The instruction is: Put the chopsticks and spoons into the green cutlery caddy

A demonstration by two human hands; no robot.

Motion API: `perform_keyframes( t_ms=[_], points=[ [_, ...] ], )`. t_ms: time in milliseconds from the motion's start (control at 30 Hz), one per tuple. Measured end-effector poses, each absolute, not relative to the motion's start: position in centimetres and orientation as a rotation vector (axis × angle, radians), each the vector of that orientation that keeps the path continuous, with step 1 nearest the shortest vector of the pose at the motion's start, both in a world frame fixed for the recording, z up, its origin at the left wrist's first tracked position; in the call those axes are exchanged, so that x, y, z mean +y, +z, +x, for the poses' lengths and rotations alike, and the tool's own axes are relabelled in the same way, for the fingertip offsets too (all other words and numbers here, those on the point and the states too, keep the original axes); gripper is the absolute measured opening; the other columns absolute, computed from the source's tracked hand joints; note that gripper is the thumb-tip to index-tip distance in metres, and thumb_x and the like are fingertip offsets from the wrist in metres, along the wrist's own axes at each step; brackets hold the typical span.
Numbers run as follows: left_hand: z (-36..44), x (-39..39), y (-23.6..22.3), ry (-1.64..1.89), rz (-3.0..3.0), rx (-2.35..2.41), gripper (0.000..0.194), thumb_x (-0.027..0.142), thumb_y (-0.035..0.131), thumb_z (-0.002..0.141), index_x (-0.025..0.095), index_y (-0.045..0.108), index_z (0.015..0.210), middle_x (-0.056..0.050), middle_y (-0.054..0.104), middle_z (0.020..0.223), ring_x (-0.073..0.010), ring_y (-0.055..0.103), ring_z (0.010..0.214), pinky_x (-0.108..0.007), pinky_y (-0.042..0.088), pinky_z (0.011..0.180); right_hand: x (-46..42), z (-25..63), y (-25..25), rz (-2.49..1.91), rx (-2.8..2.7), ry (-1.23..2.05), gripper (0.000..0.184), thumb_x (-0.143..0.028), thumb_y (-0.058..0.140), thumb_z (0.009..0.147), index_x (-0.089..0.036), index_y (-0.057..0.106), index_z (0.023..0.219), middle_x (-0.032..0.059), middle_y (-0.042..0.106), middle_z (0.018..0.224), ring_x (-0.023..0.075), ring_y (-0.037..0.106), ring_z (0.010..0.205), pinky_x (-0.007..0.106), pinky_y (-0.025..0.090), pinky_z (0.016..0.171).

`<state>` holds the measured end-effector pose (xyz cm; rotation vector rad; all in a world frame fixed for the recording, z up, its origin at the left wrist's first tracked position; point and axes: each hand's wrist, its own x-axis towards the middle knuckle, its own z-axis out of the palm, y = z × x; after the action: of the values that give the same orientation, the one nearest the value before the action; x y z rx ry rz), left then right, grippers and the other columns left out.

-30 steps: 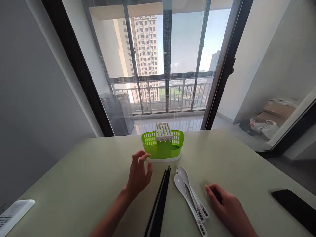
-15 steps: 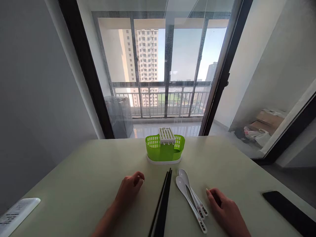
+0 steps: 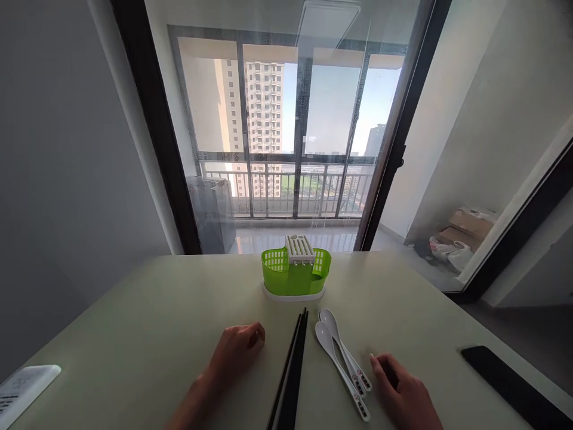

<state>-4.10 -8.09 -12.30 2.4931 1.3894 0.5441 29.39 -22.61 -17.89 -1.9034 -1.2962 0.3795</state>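
Observation:
My left hand rests on the pale table with its fingers curled into a loose fist, nothing in it. Just right of it lie black chopsticks, pointing away from me. Two white spoons lie right of the chopsticks, bowls toward the far side. My right hand rests on the table beside the spoon handles, fingers curled under, touching nothing I can see. A green cutlery holder with a white insert stands on a white base beyond them.
A black phone lies near the right table edge. A white remote sits at the left edge. Past the table is a glass sliding door onto a balcony. Boxes and bags lie on the floor at right.
My left hand drew back from the green holder, came down onto the table and closed into a loose fist. The camera tilted up a little. My right hand stayed by the spoons.

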Motion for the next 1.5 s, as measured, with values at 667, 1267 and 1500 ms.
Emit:
perform_keyframes(
  t_ms=[667,1267,1500],
  points=[
    [-4.3,-8.4,-12.5,0.53,2.453,1.497,0.026,0.016,0.042,0.088,0.025,0.066,0.088,0.003,0.066,0.069,-0.0134,0.059,0.062,-0.025,0.036,0.068,-22.2,30.2,-18.5,-1.94,-1.327,0.455,0.052,-0.069,0.039,0.089,-0.025,0.065,0.082,-0.0011,0.065,0.062,0.0188,0.063,0.058,0.026,0.046,0.058],
    [-4.3,-8.3,-12.7,0.531,2.439,1.536,0.024,0.02,0.045,0.089,0.024,0.068,0.087,0.004,0.07,0.071,-0.0125,0.062,0.064,-0.024,0.036,0.069,-21.6,30.7,-19.9,-1.913,-1.317,0.459,0.052,-0.069,0.036,0.09,-0.026,0.063,0.08,-0.0002,0.067,0.065,0.0189,0.062,0.061,0.025,0.044,0.059],
    [-4.4,-8.0,-12.9,0.52,2.461,1.518,0.024,0.019,0.045,0.089,0.025,0.067,0.089,0.003,0.071,0.073,-0.0133,0.063,0.067,-0.024,0.035,0.068,-21.8,30.5,-19.1,-1.903,-1.338,0.497,0.05,-0.069,0.038,0.089,-0.026,0.064,0.081,-0.0003,0.068,0.068,0.0191,0.064,0.065,0.025,0.046,0.063]
  ],
)
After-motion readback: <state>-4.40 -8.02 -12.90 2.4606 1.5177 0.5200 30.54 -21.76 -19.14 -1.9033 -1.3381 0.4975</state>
